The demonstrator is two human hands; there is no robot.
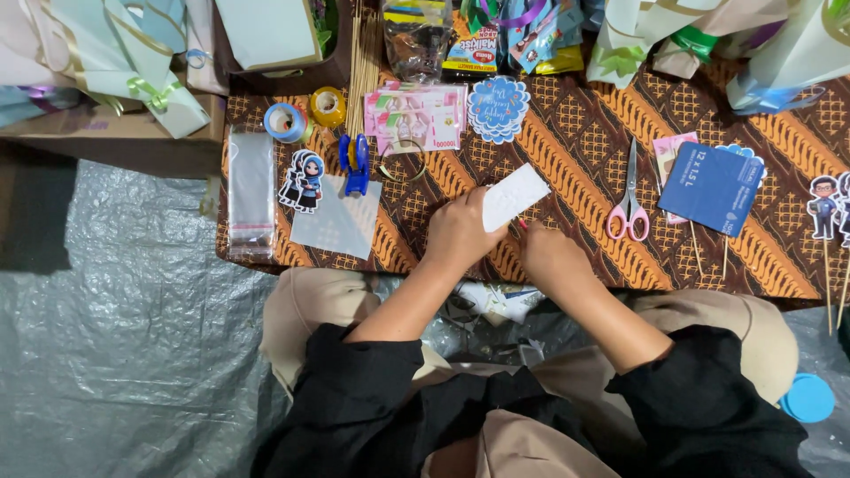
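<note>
Your left hand pinches the white paper slip at its lower left end, fingers pressed together on it; the slip's long axis runs up and to the right from that grip. Your right hand sits just right of the slip's lower end, nearly touching, fingers curled around something small and red that's too hidden to name. The pink-handled scissors lie well right of the slip, a blue stapler well left. Bare patterned cloth lies above the slip; the cloth's near edge runs just below your hands.
</note>
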